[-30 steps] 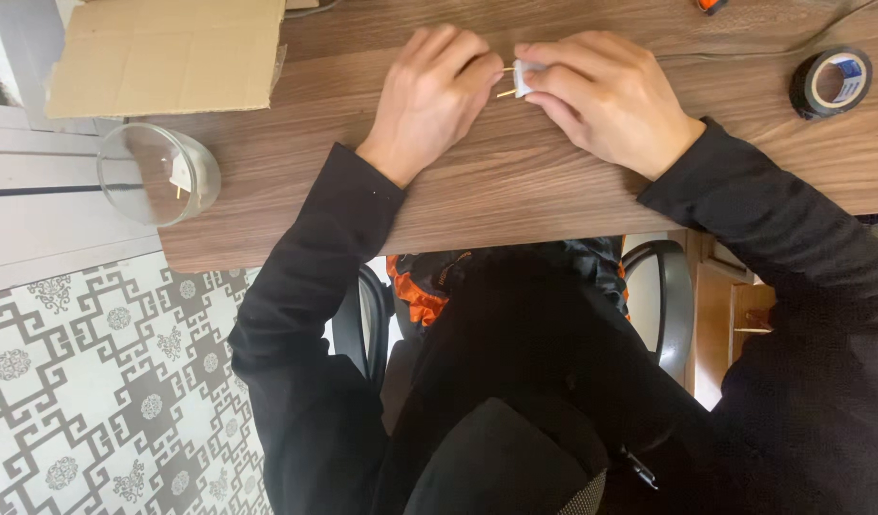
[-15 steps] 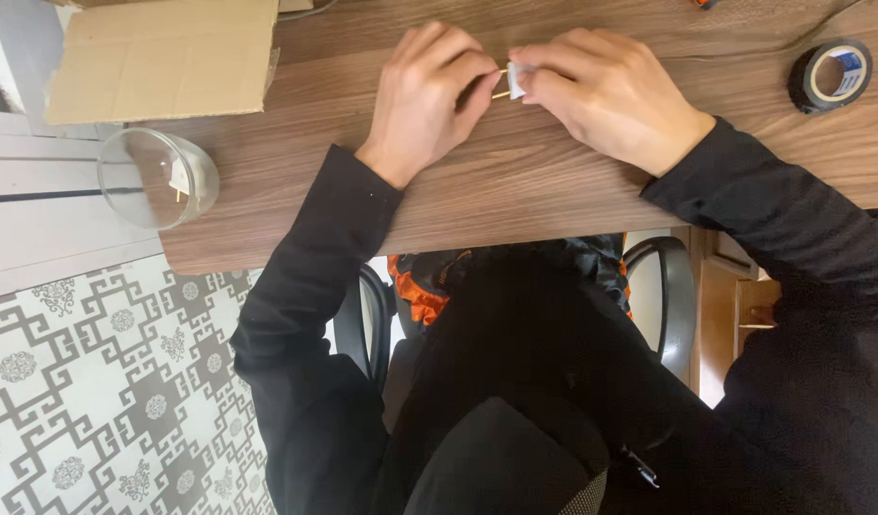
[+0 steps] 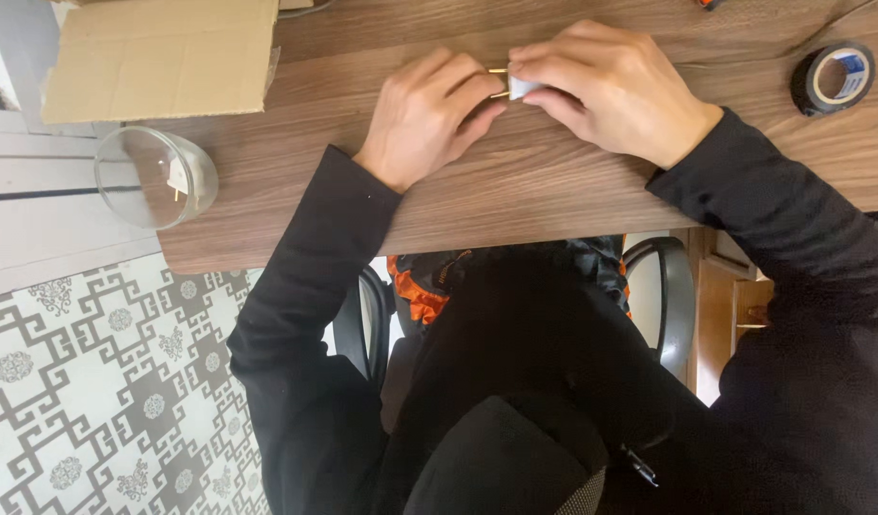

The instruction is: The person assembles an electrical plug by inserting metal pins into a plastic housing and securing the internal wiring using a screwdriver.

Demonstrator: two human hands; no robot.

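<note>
A small white piece (image 3: 521,88) with two thin yellowish prongs (image 3: 498,82) sticking out of it is sitting between the two hands, just above the wooden table (image 3: 515,191). The right hand (image 3: 615,91) is pinching the white piece between thumb and fingertips, its fingers curling over it so that most of it is hidden. The left hand (image 3: 429,114) is meeting it from the other side, its fingertips closing on the prongs; how firmly it is gripping them cannot be told, since the fingers are covering the contact. Both hands are resting low over the tabletop, knuckles up, with black sleeves (image 3: 315,248) running back from the wrists toward the body.

Beyond the right hand, well off to its outer side, a roll of black tape (image 3: 833,80) is lying flat on the table. Out past the left hand, well apart from it, a clear glass bowl (image 3: 155,177) is sitting at the table's corner, with something small and pale inside it. Farther from the left hand, away from the body, a flat brown cardboard sheet (image 3: 162,57) is lying over the table edge. Below the table edge, an orange and black item (image 3: 415,291) is showing on the lap, and a patterned grey and white floor (image 3: 105,401) is spreading out on the left hand's side.
</note>
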